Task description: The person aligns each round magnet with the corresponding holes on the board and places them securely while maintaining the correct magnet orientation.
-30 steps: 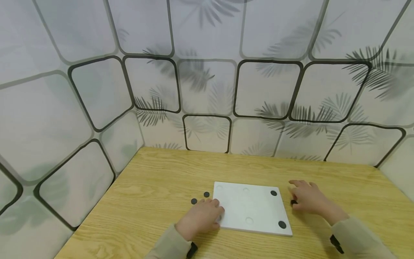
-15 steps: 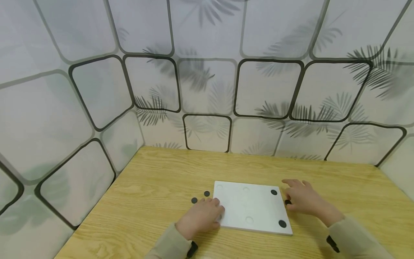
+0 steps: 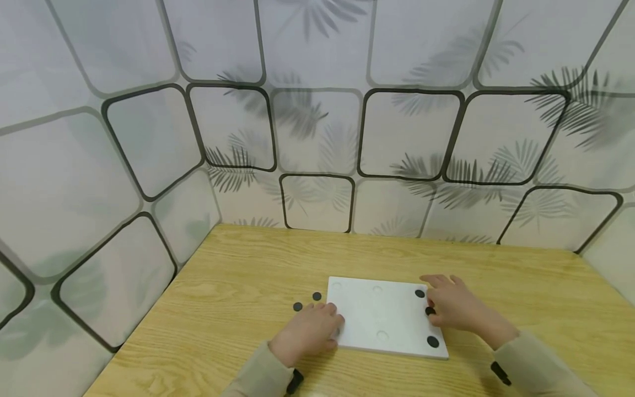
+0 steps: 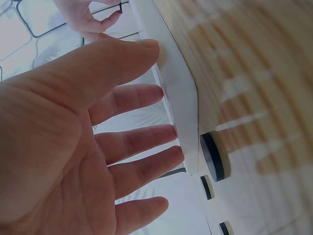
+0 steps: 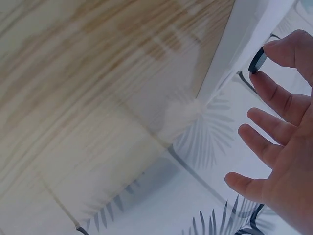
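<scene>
A white board (image 3: 387,314) with shallow round recesses lies on the wooden table. Two black discs sit at its right corners, a far disc (image 3: 419,293) and a near disc (image 3: 433,342). Between them, my right hand (image 3: 453,310) pinches a third black disc (image 5: 257,60) by thumb and index finger above the board's right edge; its other fingers are spread. My left hand (image 3: 308,331) rests on the board's left edge. In the left wrist view its fairly straight fingers (image 4: 146,137) touch the board's side. That hand hides the board's near left corner.
Two loose black discs, one at the left (image 3: 297,306) and one farther back (image 3: 317,296), lie left of the board. The left wrist view shows another disc (image 4: 215,156) close to the board's edge. A patterned wall covering (image 3: 317,138) rises behind the table (image 3: 248,264).
My right hand has moved left with its pinched disc, from beside the board to over its right edge. The left hand has stayed in place.
</scene>
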The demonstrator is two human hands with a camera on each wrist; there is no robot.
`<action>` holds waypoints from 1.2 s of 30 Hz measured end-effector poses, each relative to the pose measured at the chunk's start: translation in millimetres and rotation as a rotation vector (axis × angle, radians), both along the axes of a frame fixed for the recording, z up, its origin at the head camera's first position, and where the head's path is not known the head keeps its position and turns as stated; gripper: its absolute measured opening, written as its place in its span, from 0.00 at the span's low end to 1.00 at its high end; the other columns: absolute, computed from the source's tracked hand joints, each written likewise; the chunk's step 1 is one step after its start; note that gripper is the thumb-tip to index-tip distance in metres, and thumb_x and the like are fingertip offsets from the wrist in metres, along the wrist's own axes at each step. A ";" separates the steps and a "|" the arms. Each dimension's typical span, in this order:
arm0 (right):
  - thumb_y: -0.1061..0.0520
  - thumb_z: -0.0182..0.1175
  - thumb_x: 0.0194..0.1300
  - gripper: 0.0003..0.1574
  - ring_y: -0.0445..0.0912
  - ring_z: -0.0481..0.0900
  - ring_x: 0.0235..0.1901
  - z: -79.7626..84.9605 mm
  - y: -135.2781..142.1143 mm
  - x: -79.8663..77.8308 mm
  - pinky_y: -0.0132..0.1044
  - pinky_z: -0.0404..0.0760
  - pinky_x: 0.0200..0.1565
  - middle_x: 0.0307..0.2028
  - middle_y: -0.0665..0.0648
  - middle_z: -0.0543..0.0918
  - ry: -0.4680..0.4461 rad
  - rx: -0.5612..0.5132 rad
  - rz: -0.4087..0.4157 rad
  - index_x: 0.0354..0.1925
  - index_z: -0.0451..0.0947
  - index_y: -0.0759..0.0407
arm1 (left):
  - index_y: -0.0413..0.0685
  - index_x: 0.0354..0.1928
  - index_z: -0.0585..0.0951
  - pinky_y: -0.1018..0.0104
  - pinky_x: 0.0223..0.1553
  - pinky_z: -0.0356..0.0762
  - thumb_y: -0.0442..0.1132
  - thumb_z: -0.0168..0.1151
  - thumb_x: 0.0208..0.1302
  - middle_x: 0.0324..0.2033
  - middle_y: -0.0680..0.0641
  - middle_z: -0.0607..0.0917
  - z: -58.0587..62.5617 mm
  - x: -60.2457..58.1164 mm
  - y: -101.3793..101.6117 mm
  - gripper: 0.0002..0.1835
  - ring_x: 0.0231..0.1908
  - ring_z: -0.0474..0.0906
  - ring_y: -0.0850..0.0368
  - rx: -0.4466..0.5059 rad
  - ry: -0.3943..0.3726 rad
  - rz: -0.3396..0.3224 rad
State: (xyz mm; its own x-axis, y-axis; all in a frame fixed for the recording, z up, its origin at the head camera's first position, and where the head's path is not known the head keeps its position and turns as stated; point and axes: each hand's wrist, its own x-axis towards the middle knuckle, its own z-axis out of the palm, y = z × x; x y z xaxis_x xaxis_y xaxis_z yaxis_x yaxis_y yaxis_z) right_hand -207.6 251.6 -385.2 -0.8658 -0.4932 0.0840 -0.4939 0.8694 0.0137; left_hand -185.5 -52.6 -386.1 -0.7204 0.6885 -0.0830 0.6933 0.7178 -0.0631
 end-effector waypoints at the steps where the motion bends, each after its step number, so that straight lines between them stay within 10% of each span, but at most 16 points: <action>1: 0.56 0.64 0.38 0.16 0.61 0.65 0.51 0.5 -1.3 0.0 0.67 0.56 0.47 0.51 0.66 0.70 -0.002 0.001 0.004 0.14 0.64 0.48 | 0.56 0.42 0.78 0.67 0.38 0.69 0.51 0.64 0.50 0.30 0.57 0.71 -0.1 0.1 -0.2 0.16 0.30 0.66 0.64 0.001 -0.001 0.002; 36: 0.56 0.64 0.40 0.13 0.58 0.65 0.52 0.2 -49.1 3.7 0.66 0.58 0.48 0.52 0.64 0.70 -0.014 -0.035 0.157 0.16 0.66 0.50 | 0.55 0.41 0.78 0.66 0.39 0.70 0.51 0.64 0.51 0.32 0.56 0.73 0.7 0.0 -0.1 0.16 0.32 0.68 0.63 -0.010 -0.003 0.002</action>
State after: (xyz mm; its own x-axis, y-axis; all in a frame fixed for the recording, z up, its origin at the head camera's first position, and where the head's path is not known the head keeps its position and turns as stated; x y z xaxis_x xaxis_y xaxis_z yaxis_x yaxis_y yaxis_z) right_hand -204.0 202.6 -384.9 -0.7794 -0.6197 0.0924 -0.6238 0.7812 -0.0231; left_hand -185.5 -52.7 -385.4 -0.7218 0.6859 -0.0922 0.6918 0.7188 -0.0686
